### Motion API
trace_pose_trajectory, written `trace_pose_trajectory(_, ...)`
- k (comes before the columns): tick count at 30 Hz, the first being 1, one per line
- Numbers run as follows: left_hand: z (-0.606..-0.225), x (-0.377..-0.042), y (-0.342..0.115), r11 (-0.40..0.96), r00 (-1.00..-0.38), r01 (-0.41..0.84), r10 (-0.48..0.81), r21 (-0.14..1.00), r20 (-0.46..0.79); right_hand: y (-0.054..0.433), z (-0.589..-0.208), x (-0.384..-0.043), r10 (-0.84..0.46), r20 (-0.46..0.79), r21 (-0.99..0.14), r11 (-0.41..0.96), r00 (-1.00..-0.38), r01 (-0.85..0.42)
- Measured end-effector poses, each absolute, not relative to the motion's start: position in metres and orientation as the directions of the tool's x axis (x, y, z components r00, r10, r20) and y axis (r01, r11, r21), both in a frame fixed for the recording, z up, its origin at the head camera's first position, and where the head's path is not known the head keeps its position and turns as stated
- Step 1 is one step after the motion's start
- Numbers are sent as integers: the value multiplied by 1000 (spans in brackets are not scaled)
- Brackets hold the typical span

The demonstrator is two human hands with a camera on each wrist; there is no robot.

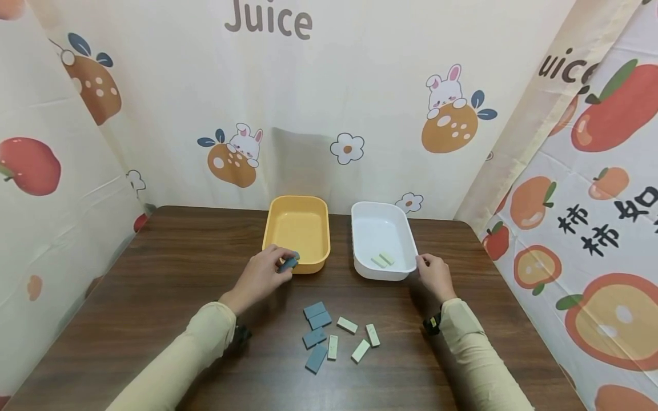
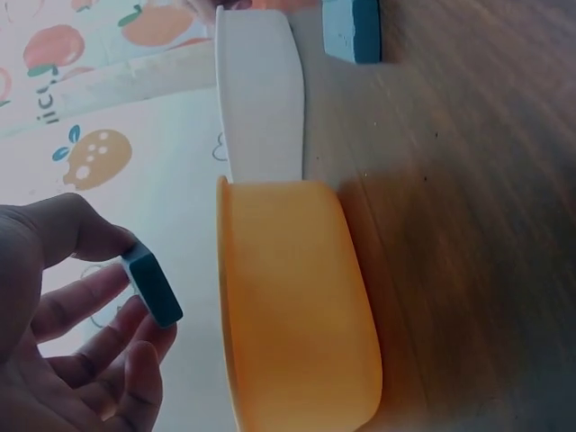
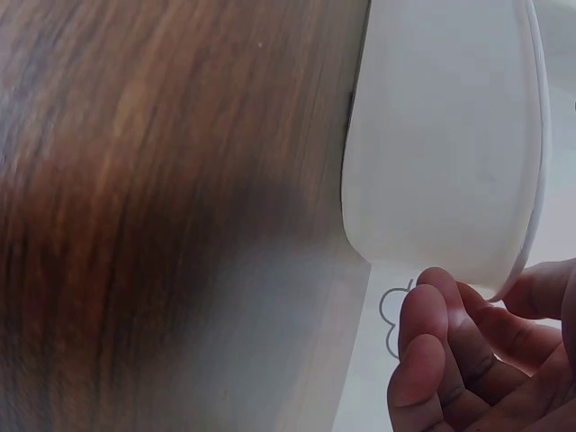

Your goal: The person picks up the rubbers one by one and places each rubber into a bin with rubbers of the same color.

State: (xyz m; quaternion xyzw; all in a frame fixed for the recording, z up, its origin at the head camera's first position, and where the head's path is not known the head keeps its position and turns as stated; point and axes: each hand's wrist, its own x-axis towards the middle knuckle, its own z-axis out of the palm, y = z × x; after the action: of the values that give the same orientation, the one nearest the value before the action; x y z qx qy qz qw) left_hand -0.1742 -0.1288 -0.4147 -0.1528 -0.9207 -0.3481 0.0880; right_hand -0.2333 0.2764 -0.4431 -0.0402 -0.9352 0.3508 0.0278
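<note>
Blue block [image 2: 153,286] in L hand's [image 1: 261,277] pinch

On the table [image 1: 205,257], the left bin [image 1: 298,222] and the right bin [image 1: 380,231] stand side by side at the far edge, a gap between them, the curtain [image 1: 308,85] behind; two blocks [image 1: 379,261] lie in the right bin's near end; the left hand [image 1: 262,277], with a held block [image 1: 288,265], is at the left bin's near left corner; the right hand [image 1: 436,277] is at the right bin's near right corner. Before the bins, four loose blocks [image 1: 314,338] form a rough column; right of it lie four more blocks [image 1: 361,351], spread apart.
</note>
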Motion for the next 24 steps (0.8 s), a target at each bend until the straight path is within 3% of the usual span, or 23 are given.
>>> trace_pose_trajectory(7, -417, -192, -129, 697, -937, 340, 190, 632, 295, 278, -446, -234, 96, 3, -666, 742, -995, 70)
trace_pose_trajectory(24, -426, -229, -125, 695, -967, 252, 167, 674, 190, 279, -446, -235, 101, 9, -663, 745, -995, 69)
